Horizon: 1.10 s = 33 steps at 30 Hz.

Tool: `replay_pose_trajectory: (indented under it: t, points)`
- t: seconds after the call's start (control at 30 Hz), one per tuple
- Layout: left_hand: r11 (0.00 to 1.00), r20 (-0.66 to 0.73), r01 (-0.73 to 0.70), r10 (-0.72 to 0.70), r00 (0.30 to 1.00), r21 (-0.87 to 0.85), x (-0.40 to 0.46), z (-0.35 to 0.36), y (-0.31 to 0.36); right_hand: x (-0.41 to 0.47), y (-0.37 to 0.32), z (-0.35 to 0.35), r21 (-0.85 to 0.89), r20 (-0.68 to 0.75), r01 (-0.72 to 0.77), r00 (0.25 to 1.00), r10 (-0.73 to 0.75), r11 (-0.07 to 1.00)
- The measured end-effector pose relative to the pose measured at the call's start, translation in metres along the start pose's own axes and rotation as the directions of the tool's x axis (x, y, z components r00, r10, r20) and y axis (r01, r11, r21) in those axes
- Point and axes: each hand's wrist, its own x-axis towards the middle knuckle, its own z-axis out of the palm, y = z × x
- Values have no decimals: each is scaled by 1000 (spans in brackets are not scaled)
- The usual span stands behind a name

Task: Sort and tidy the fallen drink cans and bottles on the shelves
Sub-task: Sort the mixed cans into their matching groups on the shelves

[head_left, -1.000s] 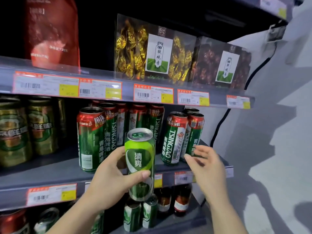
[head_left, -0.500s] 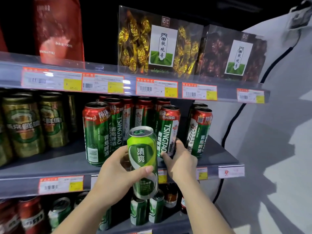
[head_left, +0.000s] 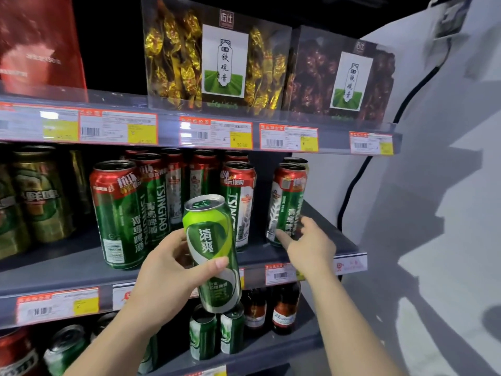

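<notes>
Left hand (head_left: 165,275) at centre frame, fingers wrapped around a light green can (head_left: 212,253) held upright before the middle shelf (head_left: 67,270), right hand (head_left: 309,245) at right of centre, fingers spread, empty, fingertips touching a red-and-green can (head_left: 287,204) standing at the shelf's right end

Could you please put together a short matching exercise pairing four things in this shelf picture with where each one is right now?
Things:
1. lime-green can
2. gold-wrapped tea box
3. brown bottles
4. right hand

Places:
A. on the top shelf
B. on the bottom shelf, right of two small green cans
C. held in the left hand
D. at the foot of the rightmost Tsingtao can

Pairs: 1-C, 2-A, 3-B, 4-D
</notes>
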Motion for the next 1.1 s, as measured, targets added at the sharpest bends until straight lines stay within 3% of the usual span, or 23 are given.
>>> replay_pose_trajectory:
  t: [0.1,0.27,0.47,0.67,0.83,1.0,1.1]
  points:
    - [999,-14,31,-31,999,-17,1,-1,-1,-3,-11,4,27,30,60,998,-61,998]
    - [999,-10,33,-34,999,-13,2,-1,3,7,-4,0,222,139,79,984,-112,972]
    - [998,7,56,-56,998,-33,16,12,12,44,18,-7,338,-91,49,996,-19,940]
    - [998,-10,36,-36,999,-45,26,31,20,92,19,8,459,149,-7,986,-70,888]
    - [998,-15,31,-32,999,-48,25,35,18,92,22,8,482,64,10,997,-47,876]
    - [994,-8,34,-35,999,-99,19,29,18,49,29,-30,530,-109,43,994,18,847]
    - [990,7,45,-44,999,-134,10,22,14,-1,34,-56,607,-96,26,995,40,794]
